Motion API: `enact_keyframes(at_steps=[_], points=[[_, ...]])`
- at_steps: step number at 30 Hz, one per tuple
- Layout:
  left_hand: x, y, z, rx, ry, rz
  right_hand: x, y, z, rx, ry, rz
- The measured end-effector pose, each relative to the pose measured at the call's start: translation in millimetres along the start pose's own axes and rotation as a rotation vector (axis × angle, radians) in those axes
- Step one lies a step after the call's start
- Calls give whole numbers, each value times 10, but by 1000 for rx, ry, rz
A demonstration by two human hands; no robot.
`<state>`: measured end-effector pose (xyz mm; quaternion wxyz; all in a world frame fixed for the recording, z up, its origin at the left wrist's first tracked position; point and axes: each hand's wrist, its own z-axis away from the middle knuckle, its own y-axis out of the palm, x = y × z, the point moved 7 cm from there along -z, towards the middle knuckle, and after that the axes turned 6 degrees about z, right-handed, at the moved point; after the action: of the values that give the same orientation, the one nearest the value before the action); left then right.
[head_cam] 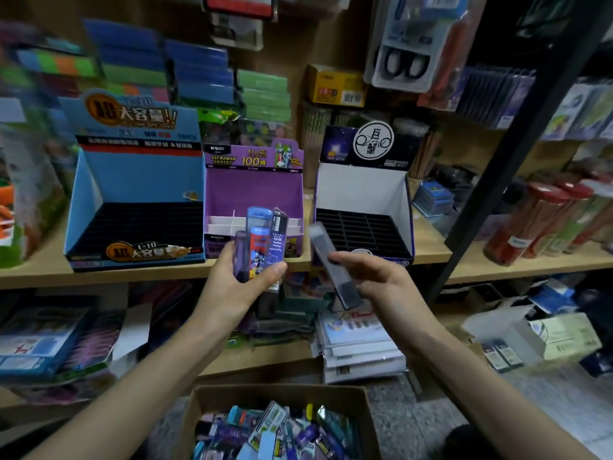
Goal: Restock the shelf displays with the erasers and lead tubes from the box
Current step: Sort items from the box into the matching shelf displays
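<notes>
Nearest, at the bottom, a brown box (278, 391) is seen, filled with small packs (275, 429). Above it, a bunch of tubes (262, 240) is gripped upright in the left hand (232, 287), with the thumb pressed across them. One grey tube (333, 263) is pinched at a tilt in the right hand (381, 287). Behind the hands, three displays are set side by side on the shelf (481, 263): a blue display (132, 180), a purple display (253, 190) and a white display (361, 190).
</notes>
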<state>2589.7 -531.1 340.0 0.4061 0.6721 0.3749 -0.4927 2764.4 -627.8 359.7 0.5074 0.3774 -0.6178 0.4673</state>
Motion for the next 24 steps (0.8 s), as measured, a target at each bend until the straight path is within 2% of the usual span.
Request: enact_keyframes(at_steps=[4, 9, 11, 19, 24], points=[[-38, -12, -37, -5, 11, 24, 203, -38, -140, -29, -139, 114], [-47, -1, -97, -12, 14, 28, 379, -408, -602, -348, -221, 242], [-52, -21, -122, -25, 20, 24, 449, -529, -879, -394, -260, 312], [-9, -71, -142, -23, -21, 3, 291, -429, -1679, -181, -276, 653], [7, -51, -130, -13, -23, 10, 246, -366, -1834, -35, -276, 701]])
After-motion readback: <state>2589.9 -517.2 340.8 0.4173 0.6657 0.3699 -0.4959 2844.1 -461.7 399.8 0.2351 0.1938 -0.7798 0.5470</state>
